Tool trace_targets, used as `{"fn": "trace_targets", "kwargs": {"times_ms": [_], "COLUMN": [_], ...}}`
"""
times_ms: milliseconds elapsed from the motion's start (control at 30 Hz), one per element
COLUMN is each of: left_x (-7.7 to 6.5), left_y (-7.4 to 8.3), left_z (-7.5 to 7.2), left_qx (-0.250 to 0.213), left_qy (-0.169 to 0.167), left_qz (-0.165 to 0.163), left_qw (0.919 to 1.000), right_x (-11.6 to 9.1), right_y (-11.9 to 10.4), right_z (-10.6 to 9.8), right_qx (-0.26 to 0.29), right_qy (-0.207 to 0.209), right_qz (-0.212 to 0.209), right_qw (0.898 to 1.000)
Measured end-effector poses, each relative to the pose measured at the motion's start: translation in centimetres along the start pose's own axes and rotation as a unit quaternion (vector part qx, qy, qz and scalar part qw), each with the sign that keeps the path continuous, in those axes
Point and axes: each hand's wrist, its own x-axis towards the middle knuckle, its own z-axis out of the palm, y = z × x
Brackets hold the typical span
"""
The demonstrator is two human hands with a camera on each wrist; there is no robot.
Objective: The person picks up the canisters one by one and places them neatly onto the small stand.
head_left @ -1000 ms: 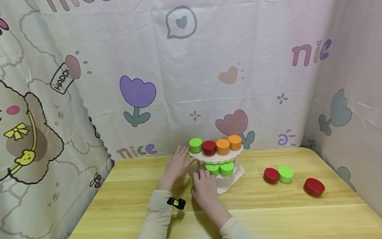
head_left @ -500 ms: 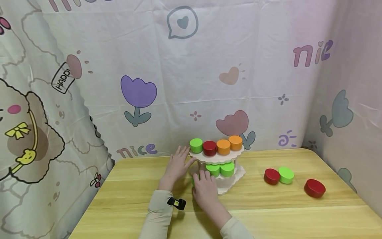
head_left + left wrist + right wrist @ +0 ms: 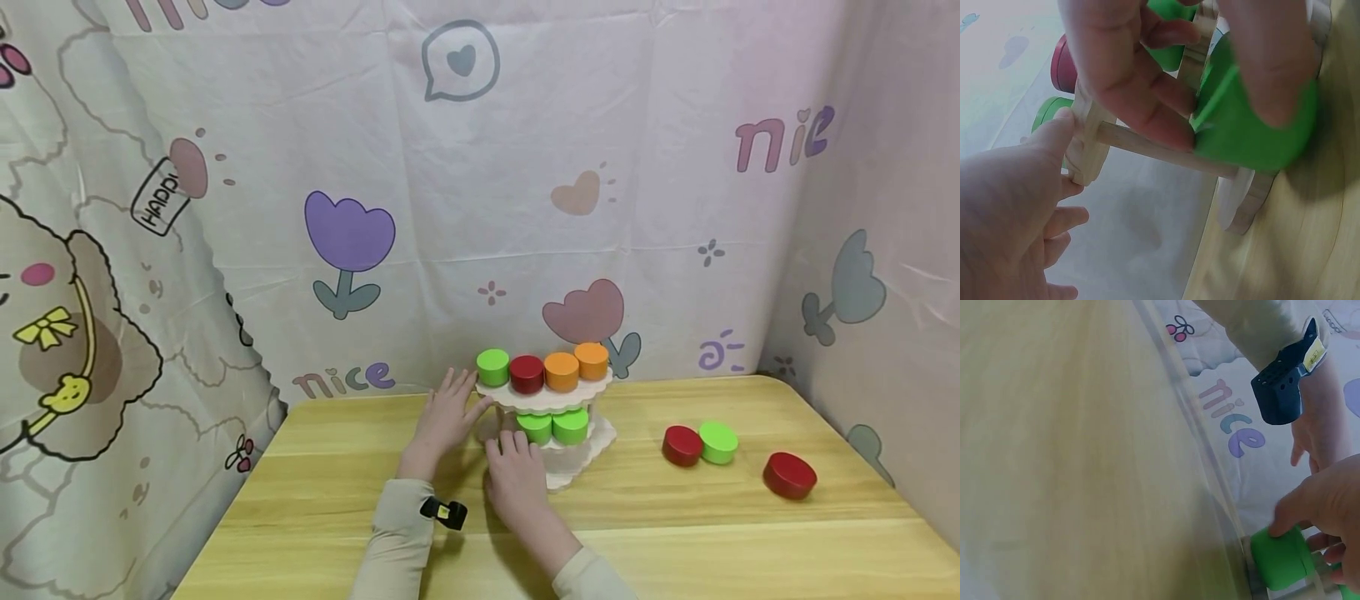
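Wooden worktop (image 3: 315,517), printed cloth (image 3: 487,167) behind. Right hand (image 3: 517,475): grip pinches a green block (image 3: 1282,559) at lower left of the tiered stand (image 3: 536,402). Left hand (image 3: 442,421), fingers spread, touches its top tier (image 3: 1088,159). Judged step: placing; next likely needs level seating, then release.

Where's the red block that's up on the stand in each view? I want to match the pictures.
Head: the red block is just right of centre, below mid-height, beside the stand's top green block.
Left wrist: upper left, just above that green block.
Right wrist: not in it.
Shared landmark: the left hand, in all three.
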Motion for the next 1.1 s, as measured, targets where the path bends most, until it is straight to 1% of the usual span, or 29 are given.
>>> {"fn": "trace_targets", "kwargs": {"times_ms": [133, 300, 600, 800, 933, 1100], "left_x": [0.0, -0.01, -0.04, -0.07, -0.15, -0.18], "left_y": [0.01, 0.04, 0.02, -0.05, -0.12, -0.09], "left_z": [0.0, 0.0, 0.01, 0.06, 0.11, 0.08], "left_qx": [0.0, 0.002, 0.002, -0.001, -0.005, -0.007], "left_qy": [0.0, -0.001, -0.001, 0.0, 0.006, 0.008], "left_qz": [-0.002, -0.003, -0.002, 0.0, 0.004, 0.004], "left_qw": [1.0, 1.0, 1.0, 1.0, 1.0, 0.9999], "right_x": [0.01, 0.04, 0.08, -0.02, -0.11, -0.27], "right_y": [-0.02, -0.06, -0.12, -0.12, -0.14, -0.11], "right_z": [-0.09, -0.36, -0.68, -0.52, -0.62, -0.5], "right_qx": [-0.005, -0.009, 0.008, 0.022, 0.026, 0.028], "right_qy": [0.01, 0.0, -0.001, 0.0, -0.002, 0.008], "right_qz": [0.001, 0.0, -0.009, -0.002, 0.001, -0.003], "right_qw": [1.0, 1.0, 1.0, 1.0, 1.0, 1.0]}}
